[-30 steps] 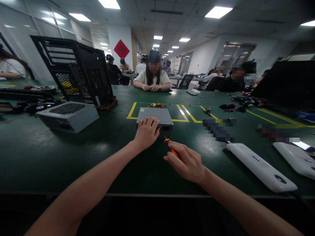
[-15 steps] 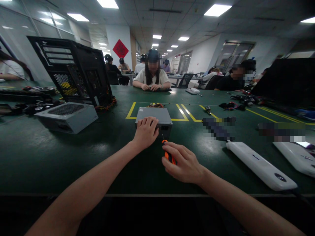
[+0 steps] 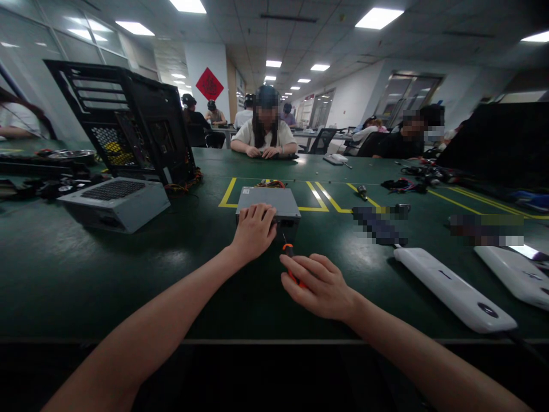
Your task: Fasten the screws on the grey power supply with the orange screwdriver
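Gripping an orange-and-black screwdriver (image 3: 289, 249) between thumb and curled fingers, the right hand (image 3: 321, 287) aims its thin shaft at the near face of a grey metal box (image 3: 277, 200); whether the tip touches cannot be told. The left hand (image 3: 253, 232) drapes over the box's near top edge, fingers close together; whether its thumb pinches is unclear. The box sits straight ahead on the green table (image 3: 214, 303). Good work here likely wants the shaft square to the face, steady pressure, and bracing fingers clear of the tip. The box's white label (image 3: 246, 191) is too small to read, as are the characters on the red diamond sign (image 3: 209, 83) beyond.
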`<state>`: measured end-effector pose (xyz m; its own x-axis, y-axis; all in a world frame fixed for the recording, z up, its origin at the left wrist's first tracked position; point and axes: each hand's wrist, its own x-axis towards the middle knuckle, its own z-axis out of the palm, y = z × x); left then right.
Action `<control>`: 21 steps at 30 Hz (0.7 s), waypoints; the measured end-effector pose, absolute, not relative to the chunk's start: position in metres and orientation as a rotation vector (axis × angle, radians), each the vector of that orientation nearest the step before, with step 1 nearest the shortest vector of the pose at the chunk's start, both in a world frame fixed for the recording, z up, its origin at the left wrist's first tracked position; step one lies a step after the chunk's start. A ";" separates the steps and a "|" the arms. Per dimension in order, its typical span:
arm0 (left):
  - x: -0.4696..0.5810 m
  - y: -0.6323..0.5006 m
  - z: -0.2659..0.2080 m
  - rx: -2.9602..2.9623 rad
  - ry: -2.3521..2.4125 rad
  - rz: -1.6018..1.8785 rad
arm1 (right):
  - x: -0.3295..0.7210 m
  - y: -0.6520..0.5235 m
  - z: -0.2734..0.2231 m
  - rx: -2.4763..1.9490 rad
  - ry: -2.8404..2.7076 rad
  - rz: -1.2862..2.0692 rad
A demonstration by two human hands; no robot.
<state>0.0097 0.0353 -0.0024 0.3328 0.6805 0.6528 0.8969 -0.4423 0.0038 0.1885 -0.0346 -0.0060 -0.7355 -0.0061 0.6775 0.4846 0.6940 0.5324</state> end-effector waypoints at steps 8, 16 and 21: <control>0.009 0.035 -0.002 -2.242 -1.394 -0.830 | 0.193 -0.032 -0.008 -0.364 -2.320 -0.854; 0.010 0.036 -0.003 -2.242 -1.404 -0.830 | 0.192 -0.035 -0.008 -0.272 -2.388 -0.647; 0.010 0.036 -0.003 -2.240 -1.402 -0.835 | 0.188 -0.034 -0.007 -0.311 -2.301 -0.553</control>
<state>0.0095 0.0356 -0.0031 0.3301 0.6808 0.6539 0.8991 -0.4378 0.0019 0.1883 -0.0341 -0.0071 -0.6994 0.0587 0.7124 0.3758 0.8780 0.2966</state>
